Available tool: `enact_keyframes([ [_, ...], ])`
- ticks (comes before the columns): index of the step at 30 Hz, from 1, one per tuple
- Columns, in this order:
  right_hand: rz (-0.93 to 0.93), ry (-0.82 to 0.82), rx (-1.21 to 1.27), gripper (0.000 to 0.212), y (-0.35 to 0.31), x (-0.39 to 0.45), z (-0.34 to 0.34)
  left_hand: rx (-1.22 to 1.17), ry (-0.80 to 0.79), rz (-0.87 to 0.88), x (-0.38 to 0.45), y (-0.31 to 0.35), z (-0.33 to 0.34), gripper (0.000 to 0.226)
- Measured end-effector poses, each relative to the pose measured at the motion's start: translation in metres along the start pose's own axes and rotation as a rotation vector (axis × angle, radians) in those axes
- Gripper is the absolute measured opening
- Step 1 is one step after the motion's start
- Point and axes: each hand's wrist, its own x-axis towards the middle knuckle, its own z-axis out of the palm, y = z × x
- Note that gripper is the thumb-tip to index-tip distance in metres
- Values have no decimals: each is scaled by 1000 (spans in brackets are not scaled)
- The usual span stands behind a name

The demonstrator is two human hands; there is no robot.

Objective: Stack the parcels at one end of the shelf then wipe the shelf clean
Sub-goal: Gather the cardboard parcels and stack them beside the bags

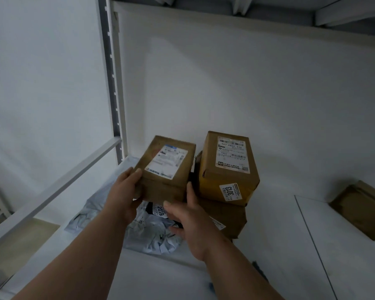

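- Small brown box (168, 167) was held above the left end of the shelf (268, 245), clasped between both hands: left hand (122, 195) on its left side with thumb on the top edge, right hand (188, 215) under its near right corner, fingers curled round it.
- Box's long axis ran away from the person, label up.
- Directly below lay grey poly mailers (145, 230); just to the right stood a two-box stack (227, 169), nearly touching the held box.
- Judgement: set-down spot is straight down or onto the stack; hands equally near.
- Lone box (359, 208) sat well apart, right.
- Box underside and fingertips beneath were hidden; frame dim, labels mostly unreadable.
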Motion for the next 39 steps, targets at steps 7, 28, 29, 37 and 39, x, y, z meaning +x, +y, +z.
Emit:
enact_keyframes([
  [7,47,5,-78,103,12,10,0,112,52,96,0,-13,7,19],
  [28,37,-47,37,72,2,-1,-6,643,293,336,7,-16,25,60],
  [29,42,-50,47,64,0,-2,-7,627,271,368,5,-12,29,60],
  [37,77,-3,85,19,1,-14,-30,374,250,352,-29,2,53,12],
  [39,89,6,83,11,8,-17,-36,409,283,352,-32,-7,54,18],
])
